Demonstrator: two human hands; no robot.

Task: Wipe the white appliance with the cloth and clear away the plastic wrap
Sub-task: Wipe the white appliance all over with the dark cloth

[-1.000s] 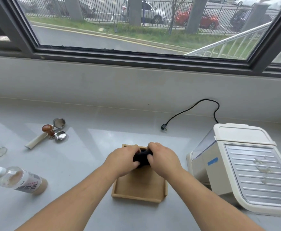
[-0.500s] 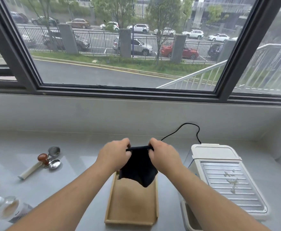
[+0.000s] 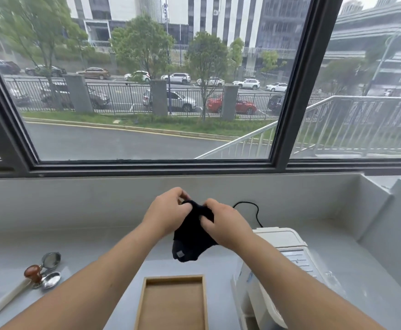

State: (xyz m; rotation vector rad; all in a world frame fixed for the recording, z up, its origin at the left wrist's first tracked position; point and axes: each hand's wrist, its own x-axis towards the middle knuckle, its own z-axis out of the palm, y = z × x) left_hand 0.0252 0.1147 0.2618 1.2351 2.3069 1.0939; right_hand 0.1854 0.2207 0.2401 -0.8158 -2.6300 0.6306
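Now both hands are up at chest height: left hand and right hand each pinch the top of the dark cloth, bunched closer than half a second ago. It hangs clear above the wooden tray, which I left empty. White appliance just right, unwiped. Plastic wrap I can't pick out.

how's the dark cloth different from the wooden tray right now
The dark cloth is soft, bunched and near black; the wooden tray is stiff, flat, tan and rectangular. The cloth hangs in the air, gripped by the left hand and right hand; the tray lies untouched on the counter.
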